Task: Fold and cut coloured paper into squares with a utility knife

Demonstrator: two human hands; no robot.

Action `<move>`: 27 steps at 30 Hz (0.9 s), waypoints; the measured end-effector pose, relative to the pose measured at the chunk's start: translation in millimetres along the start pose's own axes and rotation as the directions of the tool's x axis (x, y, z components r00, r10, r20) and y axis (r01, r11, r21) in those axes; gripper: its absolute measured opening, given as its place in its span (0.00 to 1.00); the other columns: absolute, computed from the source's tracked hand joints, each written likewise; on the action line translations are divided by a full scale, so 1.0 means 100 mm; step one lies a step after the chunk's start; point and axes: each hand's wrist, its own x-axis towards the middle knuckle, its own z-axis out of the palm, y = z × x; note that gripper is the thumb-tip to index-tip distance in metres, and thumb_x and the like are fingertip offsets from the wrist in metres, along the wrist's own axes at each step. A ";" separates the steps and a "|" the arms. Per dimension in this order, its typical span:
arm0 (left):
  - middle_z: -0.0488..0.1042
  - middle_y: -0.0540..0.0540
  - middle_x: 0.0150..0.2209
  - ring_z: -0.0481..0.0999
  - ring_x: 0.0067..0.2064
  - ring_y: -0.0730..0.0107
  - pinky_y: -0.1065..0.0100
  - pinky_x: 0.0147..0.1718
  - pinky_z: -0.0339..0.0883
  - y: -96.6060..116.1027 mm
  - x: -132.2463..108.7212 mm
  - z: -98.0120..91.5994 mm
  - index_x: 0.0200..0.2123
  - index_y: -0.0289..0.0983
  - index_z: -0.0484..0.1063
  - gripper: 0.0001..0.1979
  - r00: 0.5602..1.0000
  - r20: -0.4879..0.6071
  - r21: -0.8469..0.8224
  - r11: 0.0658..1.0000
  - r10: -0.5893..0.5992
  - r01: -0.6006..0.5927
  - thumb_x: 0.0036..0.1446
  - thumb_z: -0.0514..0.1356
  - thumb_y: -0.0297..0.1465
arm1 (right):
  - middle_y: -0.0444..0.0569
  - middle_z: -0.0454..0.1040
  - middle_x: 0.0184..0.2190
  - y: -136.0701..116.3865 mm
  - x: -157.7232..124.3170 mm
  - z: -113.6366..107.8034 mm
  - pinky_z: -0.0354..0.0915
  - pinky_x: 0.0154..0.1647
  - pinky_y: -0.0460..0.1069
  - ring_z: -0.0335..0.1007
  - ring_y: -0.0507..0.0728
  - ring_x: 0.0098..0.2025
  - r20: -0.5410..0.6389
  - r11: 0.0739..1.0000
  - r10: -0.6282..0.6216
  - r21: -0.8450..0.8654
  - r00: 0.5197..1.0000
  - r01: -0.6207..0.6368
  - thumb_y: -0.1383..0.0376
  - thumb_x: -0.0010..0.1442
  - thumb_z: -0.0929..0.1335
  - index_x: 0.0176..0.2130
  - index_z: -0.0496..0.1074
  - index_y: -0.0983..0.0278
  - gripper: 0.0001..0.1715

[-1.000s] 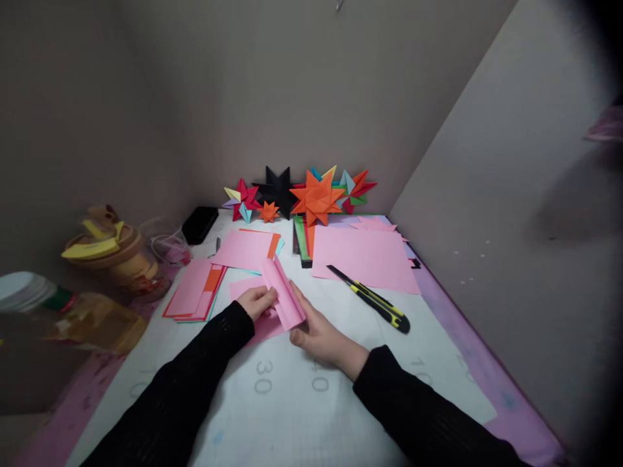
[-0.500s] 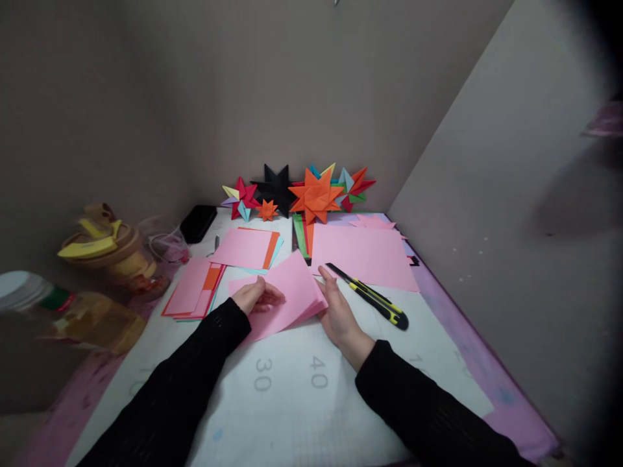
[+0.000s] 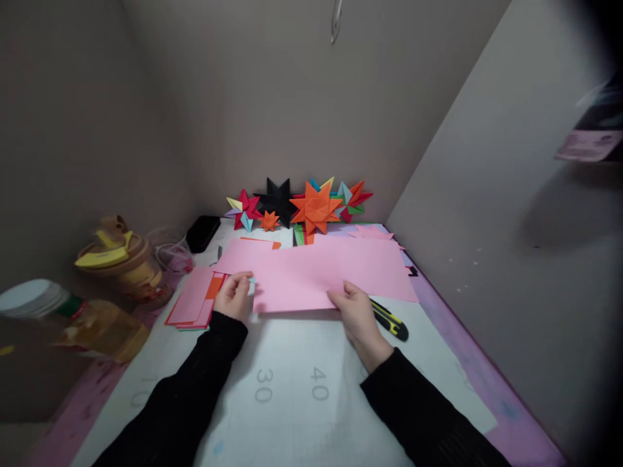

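A pink sheet of paper (image 3: 296,282) is raised over the middle of the mat, its front edge lifted off the surface. My right hand (image 3: 360,321) pinches its near right part, thumb on top. At the sheet's left edge is my left hand (image 3: 233,297), fingers curled; whether it grips anything is too small to tell. Partly hidden behind my right hand lies a black and yellow cutter (image 3: 390,322). Another pink sheet (image 3: 389,269) lies flat at the right. To the left rests a stack of pink, red and orange paper (image 3: 195,298).
Folded paper stars, among them an orange one (image 3: 316,207) and a black one (image 3: 278,200), stand along the back wall. A black phone (image 3: 203,233) is at the back left. A lidded cup (image 3: 121,263) and a jar (image 3: 102,324) stand at the left edge.
The bent pink sheet has opened out flatter and now spans rightward, covering part of the cutter. My left hand has moved left to its edge, and my right hand now pinches it.
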 end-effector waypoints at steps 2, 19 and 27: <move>0.67 0.42 0.50 0.69 0.47 0.63 0.70 0.35 0.66 -0.03 -0.03 0.07 0.46 0.40 0.67 0.28 0.987 -0.156 -0.134 0.990 0.032 -0.053 0.41 0.65 0.44 | 0.46 0.75 0.30 -0.02 -0.01 0.03 0.65 0.36 0.48 0.69 0.53 0.31 -0.105 0.989 -0.078 0.116 0.991 0.090 0.63 0.49 0.70 0.33 0.71 0.66 0.10; 0.77 0.46 0.29 0.75 0.32 0.62 0.65 0.31 0.69 0.44 -0.20 -0.01 0.33 0.36 0.75 0.12 0.964 0.226 0.221 0.957 0.140 -0.191 0.49 0.60 0.38 | 0.46 0.75 0.37 -0.10 -0.09 0.05 0.65 0.43 0.51 0.70 0.55 0.40 0.155 0.972 -0.147 0.207 0.977 0.113 0.66 0.49 0.73 0.49 0.63 0.58 0.28; 0.78 0.43 0.32 0.76 0.33 0.62 0.65 0.34 0.69 0.35 -0.24 0.05 0.35 0.33 0.76 0.16 0.863 0.505 0.040 0.998 0.017 -0.043 0.47 0.63 0.39 | 0.47 0.73 0.33 -0.05 -0.19 0.11 0.65 0.36 0.50 0.68 0.54 0.33 0.288 0.983 -0.183 0.026 0.940 0.184 0.60 0.54 0.69 0.40 0.71 0.61 0.12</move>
